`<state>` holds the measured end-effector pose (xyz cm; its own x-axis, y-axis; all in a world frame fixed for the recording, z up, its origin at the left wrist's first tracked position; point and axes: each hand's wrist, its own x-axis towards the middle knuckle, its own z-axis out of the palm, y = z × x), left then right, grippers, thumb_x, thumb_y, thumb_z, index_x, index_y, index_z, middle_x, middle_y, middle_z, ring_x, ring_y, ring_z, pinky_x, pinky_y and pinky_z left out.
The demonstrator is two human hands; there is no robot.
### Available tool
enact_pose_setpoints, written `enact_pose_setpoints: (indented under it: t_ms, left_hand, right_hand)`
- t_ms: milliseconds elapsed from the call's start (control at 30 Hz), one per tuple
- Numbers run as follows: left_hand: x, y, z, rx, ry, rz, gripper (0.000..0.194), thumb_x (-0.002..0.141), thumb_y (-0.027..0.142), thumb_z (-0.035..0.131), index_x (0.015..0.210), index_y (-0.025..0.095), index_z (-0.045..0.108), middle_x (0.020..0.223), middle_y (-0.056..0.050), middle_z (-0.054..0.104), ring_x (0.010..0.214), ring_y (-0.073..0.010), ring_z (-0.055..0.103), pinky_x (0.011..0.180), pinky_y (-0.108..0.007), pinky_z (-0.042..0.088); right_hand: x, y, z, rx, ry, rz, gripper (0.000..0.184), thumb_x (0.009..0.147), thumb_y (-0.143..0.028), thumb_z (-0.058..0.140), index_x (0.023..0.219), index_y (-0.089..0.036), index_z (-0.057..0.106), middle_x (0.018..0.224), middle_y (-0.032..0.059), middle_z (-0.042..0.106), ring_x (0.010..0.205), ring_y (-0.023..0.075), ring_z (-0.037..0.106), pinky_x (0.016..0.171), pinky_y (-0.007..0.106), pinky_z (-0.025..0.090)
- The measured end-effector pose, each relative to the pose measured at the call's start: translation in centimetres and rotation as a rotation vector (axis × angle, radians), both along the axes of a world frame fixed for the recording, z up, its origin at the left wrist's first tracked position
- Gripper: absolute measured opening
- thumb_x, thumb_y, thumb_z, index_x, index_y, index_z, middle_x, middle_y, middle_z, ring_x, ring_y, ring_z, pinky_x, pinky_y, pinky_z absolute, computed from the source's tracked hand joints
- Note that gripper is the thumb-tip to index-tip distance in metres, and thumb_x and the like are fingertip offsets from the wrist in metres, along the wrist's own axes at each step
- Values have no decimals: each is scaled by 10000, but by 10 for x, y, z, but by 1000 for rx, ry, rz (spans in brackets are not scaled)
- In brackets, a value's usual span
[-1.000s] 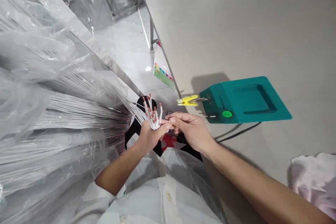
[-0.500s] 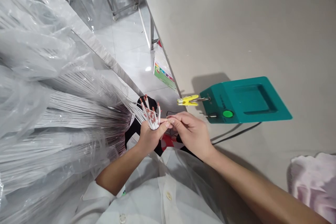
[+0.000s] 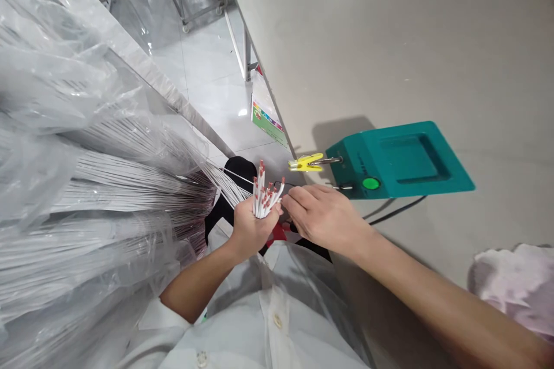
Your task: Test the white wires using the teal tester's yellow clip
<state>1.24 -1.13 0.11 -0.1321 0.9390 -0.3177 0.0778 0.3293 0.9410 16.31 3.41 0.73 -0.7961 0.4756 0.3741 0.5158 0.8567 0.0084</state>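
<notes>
The left hand (image 3: pixel 253 230) closes around an upright bundle of slender white, reddish-tipped wires (image 3: pixel 265 202), near centre. The right hand (image 3: pixel 322 213) bends its fingers just beside it; whether it holds anything cannot be told. At left, crumpled translucent plastic wrapping (image 3: pixel 56 78) encloses more long white wires (image 3: pixel 130 181).

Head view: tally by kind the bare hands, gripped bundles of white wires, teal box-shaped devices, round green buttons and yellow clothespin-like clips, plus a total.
Bare left hand and bare right hand: 2
Bundle of white wires, gripped in the left: 1
Teal box-shaped device: 1
Round green button: 1
Yellow clothespin-like clip: 1
Total: 6
</notes>
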Motion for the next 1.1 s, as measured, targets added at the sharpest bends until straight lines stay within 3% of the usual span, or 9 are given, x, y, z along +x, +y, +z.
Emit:
enact_pose_setpoints:
  t_ms: [133,300,433,500,600,733,833,933,1100]
  left_hand:
    - [-2,4,-2,3,-4,56,204,763,316,602,786,137,696,564,-2,596,483,-93,474,512,-233,387]
    - [-5,7,1,42,-28,-22,242,767,356,605,774,134,701,494,1,555,460,-90,453,490,-229,370]
    - [-6,5,3,54,-13,-105,216,770,338,598,744,149,699,447,17,505,483,-110,479,499,-233,380]
    - [-6,4,3,34,5,-143,190,759,315,607,755,150,701,478,12,536,503,-117,498,513,-237,394]
    - [-7,3,1,21,11,-177,164,748,290,614,739,150,699,545,-2,596,518,-116,522,518,-232,406]
    - [-6,6,-4,3,-41,-107,184,749,296,617,772,131,694,583,-21,643,439,-81,475,448,-210,374]
    - [-4,11,-6,-32,-109,-26,245,742,322,633,854,108,674,674,-54,693,384,-50,432,402,-198,352]
    - [-2,17,-6,-63,-163,8,265,745,331,634,871,99,656,713,-69,705,363,-33,422,383,-185,339]
    - [2,24,0,-68,-220,40,438,706,281,673,1101,105,606,679,-32,694,362,-30,415,390,-181,353]
  right_hand:
    - [7,-7,0,-184,60,-18,186,828,-128,462,730,-158,618,662,37,596,574,138,526,551,286,350]
    - [7,-8,5,-591,520,-316,136,870,-210,497,918,-193,623,829,56,653,745,151,613,627,269,476]
    - [0,-4,6,-738,586,-261,134,860,-224,521,861,-208,653,788,38,650,694,130,609,612,254,492]
    - [-1,-3,4,-673,547,-206,175,869,-188,482,826,-201,652,791,43,654,700,126,609,619,249,488]
    - [0,-3,2,-459,383,-180,188,862,-164,453,821,-191,634,814,50,663,684,130,603,587,247,455]
    - [5,-4,7,-194,101,-171,197,850,-148,451,760,-173,624,728,41,647,589,134,557,540,269,381]
    - [13,-1,17,-101,52,-155,177,848,-166,480,751,-170,629,721,46,650,594,146,564,558,286,374]
    - [22,9,29,16,105,-188,140,854,-209,514,862,-166,646,848,88,680,740,194,613,648,310,405]
    - [29,32,41,16,-100,-262,208,876,-244,478,981,-160,638,864,120,668,825,286,596,696,398,361]
